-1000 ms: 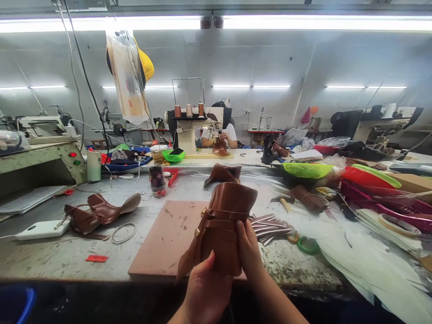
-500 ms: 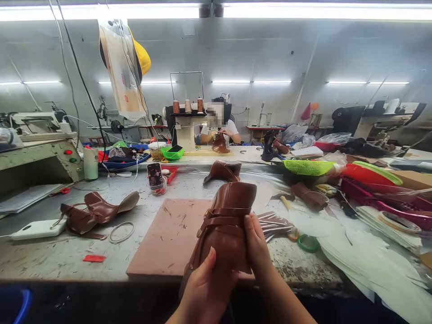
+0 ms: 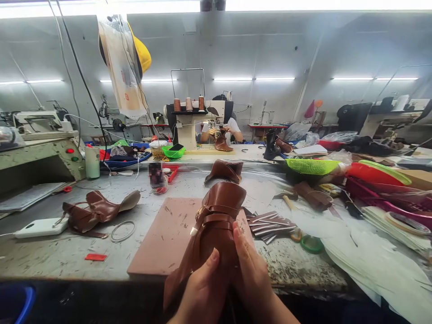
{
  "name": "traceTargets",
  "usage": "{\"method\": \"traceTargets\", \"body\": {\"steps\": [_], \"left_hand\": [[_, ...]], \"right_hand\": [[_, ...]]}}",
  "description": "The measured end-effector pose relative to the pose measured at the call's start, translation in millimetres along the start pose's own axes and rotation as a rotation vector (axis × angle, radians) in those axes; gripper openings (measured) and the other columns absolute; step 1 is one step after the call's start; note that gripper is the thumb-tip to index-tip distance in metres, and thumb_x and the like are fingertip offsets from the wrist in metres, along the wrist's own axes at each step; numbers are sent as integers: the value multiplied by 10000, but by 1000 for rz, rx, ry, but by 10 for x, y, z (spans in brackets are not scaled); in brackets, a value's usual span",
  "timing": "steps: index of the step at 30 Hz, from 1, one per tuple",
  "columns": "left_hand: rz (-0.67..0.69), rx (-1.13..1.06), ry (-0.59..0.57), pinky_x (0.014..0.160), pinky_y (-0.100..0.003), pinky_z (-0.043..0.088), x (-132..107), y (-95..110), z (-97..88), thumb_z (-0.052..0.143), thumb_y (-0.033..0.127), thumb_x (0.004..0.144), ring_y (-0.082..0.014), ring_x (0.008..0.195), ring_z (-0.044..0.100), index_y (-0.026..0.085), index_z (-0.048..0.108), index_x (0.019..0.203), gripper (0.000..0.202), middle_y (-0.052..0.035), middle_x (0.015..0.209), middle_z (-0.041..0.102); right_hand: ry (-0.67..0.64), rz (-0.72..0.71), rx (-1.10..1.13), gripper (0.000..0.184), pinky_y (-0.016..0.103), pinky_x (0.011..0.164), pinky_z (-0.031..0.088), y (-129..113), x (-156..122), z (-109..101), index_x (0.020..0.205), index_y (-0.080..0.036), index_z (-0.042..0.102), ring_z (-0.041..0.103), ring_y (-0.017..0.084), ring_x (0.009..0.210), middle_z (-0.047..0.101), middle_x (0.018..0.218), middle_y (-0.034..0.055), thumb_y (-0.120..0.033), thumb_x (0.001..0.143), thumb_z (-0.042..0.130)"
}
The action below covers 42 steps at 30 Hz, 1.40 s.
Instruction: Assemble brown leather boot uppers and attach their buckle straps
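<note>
Both hands hold a brown leather boot upper (image 3: 221,225) with straps and a metal buckle, above the front edge of a pinkish-brown board (image 3: 158,243). My left hand (image 3: 204,288) grips its lower part, thumb on top and the other fingers hidden beneath. Along the right side, my right hand (image 3: 251,265) is closed against the leather, fingers pointing up. Behind the held piece lies another brown boot upper (image 3: 224,171). A third brown upper (image 3: 101,207) rests on the left of the table.
Dark strips with pale edges (image 3: 272,225) lie right of the board, near a hammer (image 3: 288,202) and a green tape roll (image 3: 311,244). White sheets (image 3: 374,265) spread over the right edge. A metal ring (image 3: 122,231) lies left. Across the table, a person (image 3: 232,130) works at a sewing machine (image 3: 187,128).
The boot upper has turned and tipped slightly left, showing more of its strap side and metal tip. My right hand has slid a little down and left along it.
</note>
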<state>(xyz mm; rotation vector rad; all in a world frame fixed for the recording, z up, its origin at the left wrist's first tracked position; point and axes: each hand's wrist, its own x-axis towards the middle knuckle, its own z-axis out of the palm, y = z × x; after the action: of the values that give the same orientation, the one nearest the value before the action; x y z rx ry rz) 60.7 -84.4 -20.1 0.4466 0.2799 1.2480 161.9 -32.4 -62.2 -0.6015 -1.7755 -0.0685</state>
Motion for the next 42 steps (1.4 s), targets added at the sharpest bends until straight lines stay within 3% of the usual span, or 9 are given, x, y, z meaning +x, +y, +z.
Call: {"method": "traceTargets", "body": {"steps": [8, 12, 16, 21, 25, 30, 35, 38, 42], "left_hand": [[-10, -9, -149, 1113, -389, 186, 57, -67, -156, 472, 334, 872, -279, 1305, 325, 157, 615, 1161, 368, -82, 1287, 532], [-24, -24, -140, 1098, -366, 221, 57, -62, -163, 447, 352, 884, -262, 1286, 364, 144, 596, 1184, 395, -89, 1252, 563], [-11, -57, -61, 1058, -305, 290, 50, -22, -99, 418, 264, 912, -209, 1154, 520, 169, 660, 1093, 317, -67, 1133, 645], [-5, -66, -55, 967, -265, 388, 20, -45, -72, 479, 214, 894, -178, 949, 632, 156, 680, 1053, 263, -78, 1050, 681], [-39, -24, -53, 969, -323, 388, 9, -53, -95, 532, 265, 868, -234, 975, 621, 91, 672, 1058, 292, -125, 951, 703], [-50, 1, -12, 991, -357, 373, 26, 1, -95, 557, 294, 850, -260, 1063, 578, 109, 655, 1090, 319, -123, 1045, 676], [-3, -62, 52, 835, -225, 472, 26, 46, -58, 453, 218, 906, -161, 908, 645, 142, 681, 1041, 277, -80, 1070, 673], [4, -129, -8, 778, -183, 484, 16, 33, -69, 369, 190, 938, -130, 880, 652, 152, 680, 1045, 332, -70, 1066, 676], [16, -205, -189, 841, -171, 458, 23, -13, -90, 311, 209, 956, -125, 998, 616, 133, 643, 1110, 373, -72, 1154, 630]], "right_hand": [[91, 192, 135, 501, 451, 869, 531, 15, -317, 186, 1367, -199, 378, 492, 306, 1158, 457, 1331, 122, -322, 892, 480], [99, 281, 154, 485, 450, 868, 531, -1, -305, 205, 1372, -192, 369, 501, 300, 1148, 459, 1325, 128, -272, 903, 461], [65, 170, 146, 539, 419, 947, 482, 38, -168, 146, 1394, -244, 318, 425, 256, 1219, 391, 1379, 78, -103, 887, 435], [94, 108, 217, 407, 415, 910, 507, 79, -97, 43, 1262, -259, 500, 468, 264, 1185, 417, 1363, 77, -142, 872, 507], [111, 89, 226, 342, 457, 885, 513, 63, -83, -1, 1193, -228, 541, 519, 281, 1135, 486, 1309, 109, -174, 855, 535], [51, 222, 178, 293, 430, 884, 523, 60, -93, 57, 1132, -273, 603, 543, 278, 1107, 526, 1276, 69, -211, 851, 551], [86, 213, 175, 494, 431, 931, 492, 88, -97, 91, 1354, -274, 388, 465, 263, 1190, 447, 1350, 57, -135, 884, 455], [113, 105, 120, 548, 432, 952, 478, 98, -75, 57, 1368, -275, 362, 444, 254, 1211, 432, 1361, 52, -53, 873, 433], [110, -19, 48, 551, 425, 939, 494, 81, -35, 17, 1343, -247, 411, 493, 252, 1173, 468, 1332, 69, -12, 848, 463]]}}
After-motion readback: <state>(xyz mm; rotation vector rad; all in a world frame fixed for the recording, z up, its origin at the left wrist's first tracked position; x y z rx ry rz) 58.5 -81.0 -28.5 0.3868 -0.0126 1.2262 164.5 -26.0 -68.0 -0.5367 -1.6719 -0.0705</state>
